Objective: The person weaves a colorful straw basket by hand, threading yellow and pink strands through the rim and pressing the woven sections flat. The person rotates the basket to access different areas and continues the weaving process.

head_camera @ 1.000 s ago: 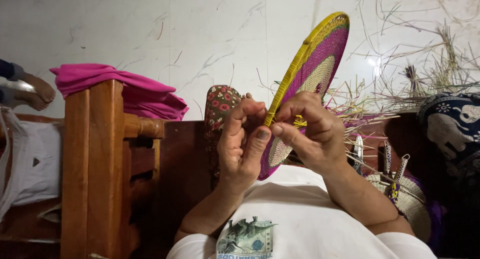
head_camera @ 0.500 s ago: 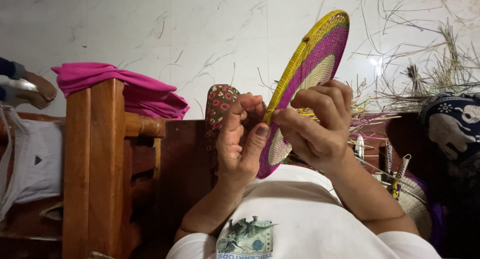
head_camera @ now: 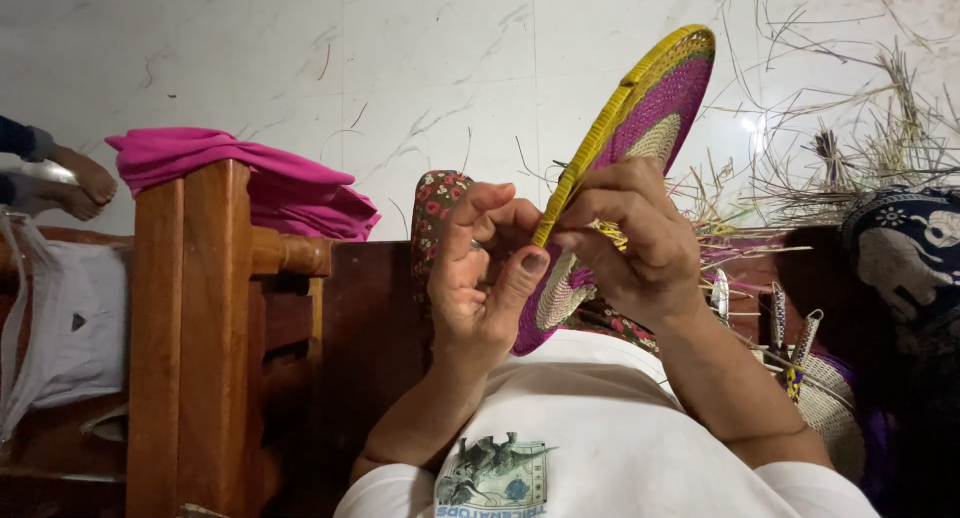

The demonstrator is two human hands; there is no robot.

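Yellow and magenta coils make up the round woven mat [head_camera: 640,128], which stands on its edge in the middle of the view and leans toward 1 o'clock. The left hand [head_camera: 485,278] is curled loosely beside the lower rim, with the thumb pressed against the magenta face; its fingers are bent, but I cannot tell if they pinch a strand. The right hand [head_camera: 625,238] is closed on the yellow rim [head_camera: 590,153], fingers wrapped over the edge from the 3 o'clock side.

As I judge it, the weaving is well advanced: a pale centre, a wide magenta band and a yellow border are already made, and only the outer edge where the hands meet seems to be unfinished. How many rounds are left I cannot say.

At 2 o'clock loose straw stalks [head_camera: 850,148] lie scattered on the white marble floor [head_camera: 400,68]. At 9 o'clock a wooden post [head_camera: 190,338] carries a pink cloth [head_camera: 250,178]. At 4 o'clock a small woven basket [head_camera: 830,408] sits near the right forearm, and a dark patterned cloth [head_camera: 910,258] is at 3 o'clock. Another person's bare foot [head_camera: 75,183] shows at the far left.
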